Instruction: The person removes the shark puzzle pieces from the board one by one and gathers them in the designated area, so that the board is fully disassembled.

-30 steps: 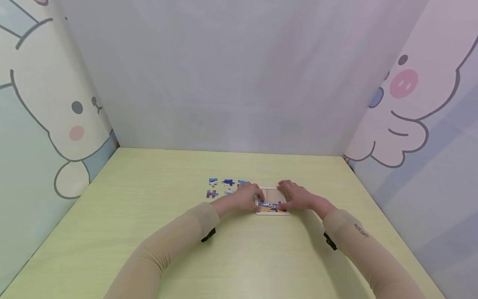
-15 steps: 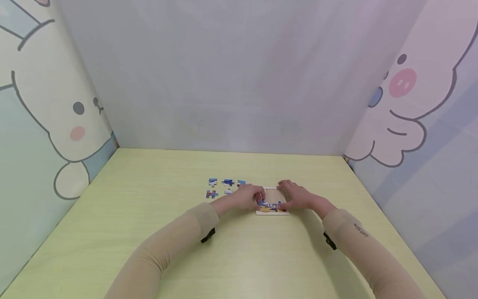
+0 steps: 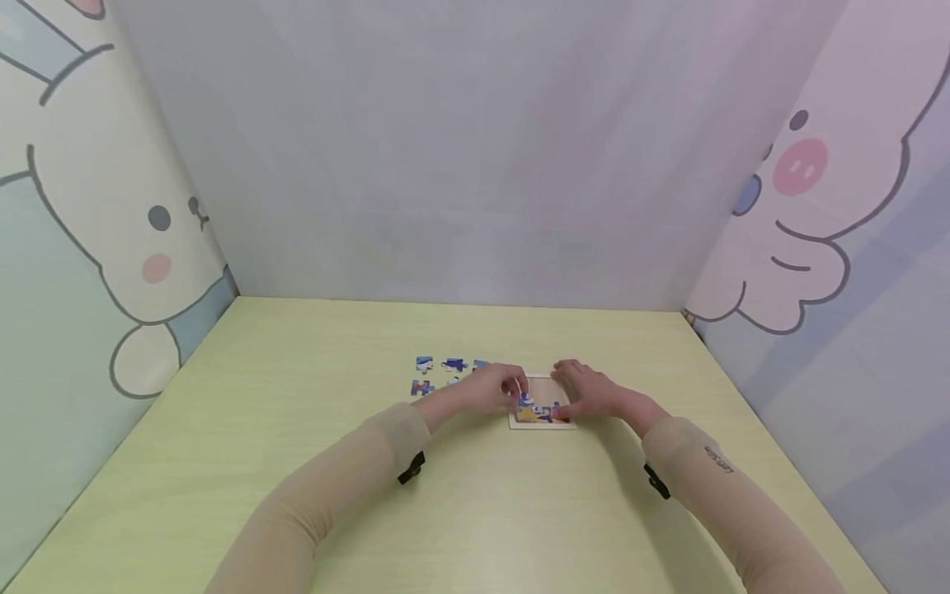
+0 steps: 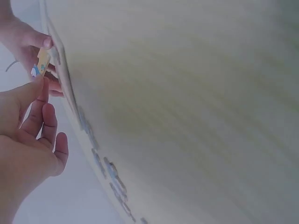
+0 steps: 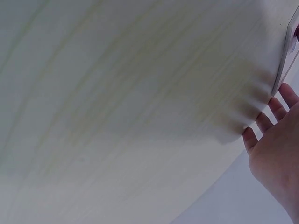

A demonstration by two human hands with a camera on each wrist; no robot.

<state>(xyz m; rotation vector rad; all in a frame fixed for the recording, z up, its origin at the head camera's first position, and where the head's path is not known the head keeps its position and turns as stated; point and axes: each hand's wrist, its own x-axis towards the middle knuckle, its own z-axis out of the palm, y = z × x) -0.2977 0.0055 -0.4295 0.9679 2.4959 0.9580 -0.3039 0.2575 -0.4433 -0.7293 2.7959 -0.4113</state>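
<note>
My left hand (image 3: 490, 388) pinches a jigsaw piece (image 4: 43, 60) between thumb and fingertips, above the left side of a small wooden puzzle tray (image 3: 542, 426). In the left wrist view the piece stands on edge, showing yellow with some blue and white; the other fingers curl loosely below. Several joined pieces (image 3: 545, 412) in yellow, blue and white fill the tray's near part, while its far part shows bare wood. My right hand (image 3: 594, 391) rests at the tray's right side, thumb over the near right pieces. In the right wrist view its fingertips (image 5: 249, 132) touch the tabletop beside the tray.
Left of the tray, several loose jigsaw pieces lie in two rows, including a white-and-blue piece (image 3: 424, 364), a dark blue piece (image 3: 454, 364) and a red-and-blue piece (image 3: 422, 387). My left forearm partly covers that group. A curtain (image 3: 475, 165) closes off the table's back edge.
My left hand has lifted slightly off the tray's near left pieces, its fingers turning with the pinched piece. The right hand holds its place at the tray's right side.
</note>
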